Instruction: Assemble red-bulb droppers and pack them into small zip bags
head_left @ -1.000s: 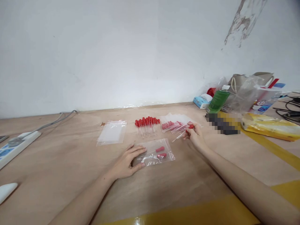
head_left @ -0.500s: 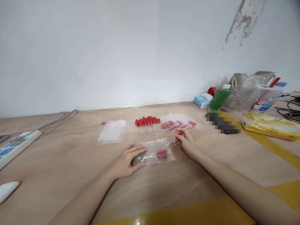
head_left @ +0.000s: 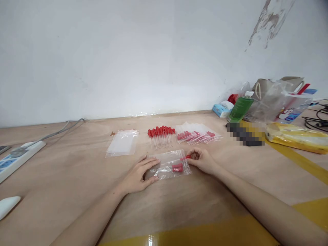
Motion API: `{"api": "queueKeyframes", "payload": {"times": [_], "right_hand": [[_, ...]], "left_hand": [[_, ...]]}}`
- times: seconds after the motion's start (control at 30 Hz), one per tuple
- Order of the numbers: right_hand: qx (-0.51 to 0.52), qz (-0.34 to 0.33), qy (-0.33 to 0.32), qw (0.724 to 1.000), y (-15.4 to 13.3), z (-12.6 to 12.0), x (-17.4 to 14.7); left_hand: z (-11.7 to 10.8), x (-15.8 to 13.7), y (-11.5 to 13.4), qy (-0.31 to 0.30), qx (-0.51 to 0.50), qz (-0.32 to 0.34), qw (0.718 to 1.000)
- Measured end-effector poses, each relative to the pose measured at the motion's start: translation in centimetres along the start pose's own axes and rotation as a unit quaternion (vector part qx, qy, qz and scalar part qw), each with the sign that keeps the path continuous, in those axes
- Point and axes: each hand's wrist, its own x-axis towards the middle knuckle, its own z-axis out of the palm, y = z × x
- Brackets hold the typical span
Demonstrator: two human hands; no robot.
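Note:
A clear zip bag [head_left: 166,172] lies flat on the table, two red-bulbed droppers [head_left: 177,167] inside it. My left hand [head_left: 140,174] rests palm down across the bag's left end, fingers spread. At the bag's right end, my right hand [head_left: 201,160] pinches another dropper [head_left: 188,157] by its red bulb. Its thin stem points left into the bag's mouth. Behind the bag is a row of loose droppers [head_left: 161,131] with red bulbs and clear stems. Filled bags [head_left: 197,133] overlap in a fan to their right, and flat unfilled bags [head_left: 123,143] are stacked to their left.
A white power strip [head_left: 23,160] with a grey cable lies at the left. On the right stand a tissue pack [head_left: 221,110], a green bottle [head_left: 241,106] and bulging bags [head_left: 269,99]. A yellow packet [head_left: 297,138] and black cables [head_left: 317,119] lie farther right.
My right hand has moved down and left to the bag's mouth, carrying the dropper, whose stem has gone into the bag. My left hand stays on the bag.

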Motion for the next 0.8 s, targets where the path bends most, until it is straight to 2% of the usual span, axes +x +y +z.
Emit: {"api": "queueKeyframes", "payload": {"times": [0.1, 0.27, 0.33, 0.43, 0.5, 0.57, 0.67, 0.73, 0.8], "right_hand": [[-0.076, -0.048, 0.015, 0.996, 0.1, 0.3, 0.1], [-0.116, -0.065, 0.028, 0.991, 0.3, 1.5, 0.4], [-0.161, -0.094, 0.036, 0.982, 0.2, 2.0, 0.3], [-0.237, -0.144, 0.001, 0.961, -0.2, 2.0, 0.2], [-0.250, -0.154, -0.020, 0.956, -0.5, 1.4, 0.4], [-0.239, -0.144, -0.003, 0.960, -0.9, 0.5, 1.2], [-0.252, -0.102, 0.057, 0.961, -1.6, -0.6, 3.2], [-0.302, -0.061, 0.062, 0.949, -2.3, -0.6, 4.9], [-0.376, -0.014, 0.045, 0.925, -3.0, 0.1, 6.7]], "left_hand": [[0.0, 0.0, 0.0, -0.001, -0.001, 0.002, 1.000], [0.0, 0.0, 0.1, 0.004, -0.002, 0.004, 1.000], [-0.1, 0.0, 0.2, 0.005, -0.004, 0.001, 1.000], [-0.2, 0.0, 0.2, 0.004, -0.009, 0.001, 1.000], [-0.2, 0.1, 0.3, 0.002, -0.011, 0.004, 1.000], [-0.2, 0.1, 0.2, -0.001, -0.011, 0.008, 1.000], [-0.2, 0.2, 0.1, -0.009, -0.008, 0.011, 1.000], [-0.2, 0.2, 0.0, -0.015, -0.006, 0.011, 1.000], [-0.2, 0.2, 0.0, -0.019, -0.006, 0.009, 1.000]]}}
